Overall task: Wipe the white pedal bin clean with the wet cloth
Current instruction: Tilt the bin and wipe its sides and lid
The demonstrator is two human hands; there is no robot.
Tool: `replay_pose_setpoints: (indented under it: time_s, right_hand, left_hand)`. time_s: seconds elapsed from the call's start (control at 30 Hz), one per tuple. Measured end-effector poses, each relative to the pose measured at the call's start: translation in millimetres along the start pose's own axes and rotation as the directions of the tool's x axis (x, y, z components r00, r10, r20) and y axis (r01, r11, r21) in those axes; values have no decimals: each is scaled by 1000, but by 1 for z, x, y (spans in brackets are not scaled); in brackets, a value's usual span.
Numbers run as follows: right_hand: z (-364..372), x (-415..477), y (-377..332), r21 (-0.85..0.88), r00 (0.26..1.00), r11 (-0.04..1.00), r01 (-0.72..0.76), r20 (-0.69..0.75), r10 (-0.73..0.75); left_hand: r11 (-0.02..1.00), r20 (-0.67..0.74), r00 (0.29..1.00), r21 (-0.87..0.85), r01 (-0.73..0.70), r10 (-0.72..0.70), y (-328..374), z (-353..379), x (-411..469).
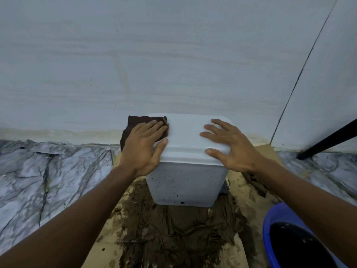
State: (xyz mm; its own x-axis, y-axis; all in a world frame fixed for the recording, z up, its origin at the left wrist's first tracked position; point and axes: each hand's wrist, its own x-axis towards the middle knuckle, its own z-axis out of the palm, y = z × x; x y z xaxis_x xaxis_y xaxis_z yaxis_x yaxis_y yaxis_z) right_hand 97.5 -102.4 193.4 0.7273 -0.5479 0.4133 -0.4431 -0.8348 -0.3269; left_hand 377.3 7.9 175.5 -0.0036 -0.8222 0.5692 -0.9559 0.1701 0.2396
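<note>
The white pedal bin (185, 182) stands on muddy cardboard against the wall, lid closed, its front face dotted with dark specks. A dark brown wet cloth (135, 122) lies over the lid's back left corner and hangs down the left side. My left hand (144, 146) presses flat on the cloth, thumb hooked over the lid's front edge. On the right half of the lid rests my right hand (229, 146), fingers spread, holding nothing. The pedal is hidden.
Wet brown mud covers the cardboard sheet (173, 235) in front of the bin. A blue bucket (274, 229) of dark water sits at the lower right. A black slanted bar (328, 140) leans at the right. Marble-patterned floor (48, 180) lies to the left.
</note>
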Motion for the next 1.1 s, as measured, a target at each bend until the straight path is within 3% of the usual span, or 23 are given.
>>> replay_pose_setpoints:
  time_s: [0.17, 0.3, 0.37, 0.43, 0.5, 0.6, 0.87, 1.0, 1.1]
  right_hand:
    - [0, 12, 13, 57, 996, 998, -15, 83, 10]
    - [-2, 34, 26, 103, 998, 993, -63, 34, 60]
    - [-1, 45, 31, 138, 996, 987, -80, -23, 84]
    - [2, 53, 37, 167, 992, 982, -88, -69, 101]
    - [3, 60, 44, 196, 990, 976, -97, -85, 116]
    - [3, 72, 56, 247, 986, 961, -125, -80, 149]
    - [9, 105, 80, 372, 953, 907, -199, -143, 268]
    - [11, 106, 85, 389, 940, 905, -172, -208, 269]
    - [14, 103, 86, 384, 936, 917, -111, -270, 227]
  left_hand:
    - [996, -61, 994, 17, -91, 92, 15, 4, -4]
    - [967, -23, 971, -88, -240, 239, 21, 19, 2]
    - [948, -47, 948, -24, -318, 316, 13, 30, 11]
    - [919, -109, 918, 150, -363, 381, -1, 45, 19]
    - [895, -171, 915, 334, -295, 365, -13, 62, 20]
    - [895, -253, 922, 413, -170, 292, -26, 82, 20]
    - [952, -318, 923, 278, -127, 216, -39, 137, 27]
    - [974, -402, 896, 191, -120, 189, -38, 146, 32]
    - [978, -439, 890, 205, -29, 119, -45, 154, 27]
